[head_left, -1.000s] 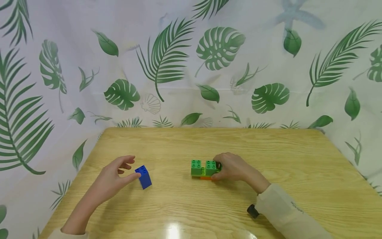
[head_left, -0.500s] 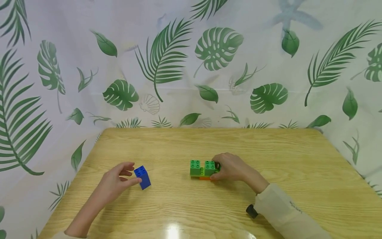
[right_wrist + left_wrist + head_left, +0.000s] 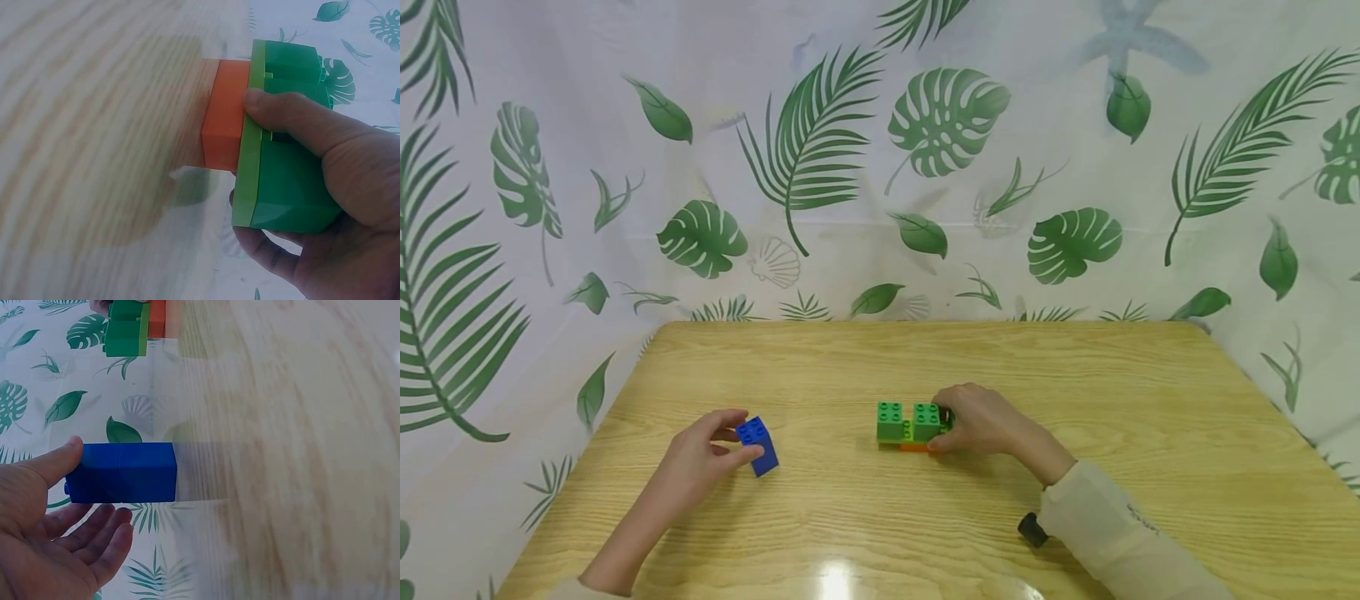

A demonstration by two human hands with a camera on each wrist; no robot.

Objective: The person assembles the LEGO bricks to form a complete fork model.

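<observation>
In the head view, a stack of blue toy bricks stands upright on the left of the table. My left hand is around its upper part, thumb at the near side and fingers at the far side. In the left wrist view the thumb lies at the top edge of the blue bricks, while the loosely bent fingers sit just apart from the opposite face. My right hand grips a toy-brick build: green bricks on a light green plate, with an orange brick underneath.
Both hands work over a wood-grain table. Behind it hangs a white cloth printed with green leaves. A small black cylinder shows at the right sleeve.
My left hand has lowered and moved in around the blue bricks, its thumb shifting down their near side. The right hand and the green build stay in place.
</observation>
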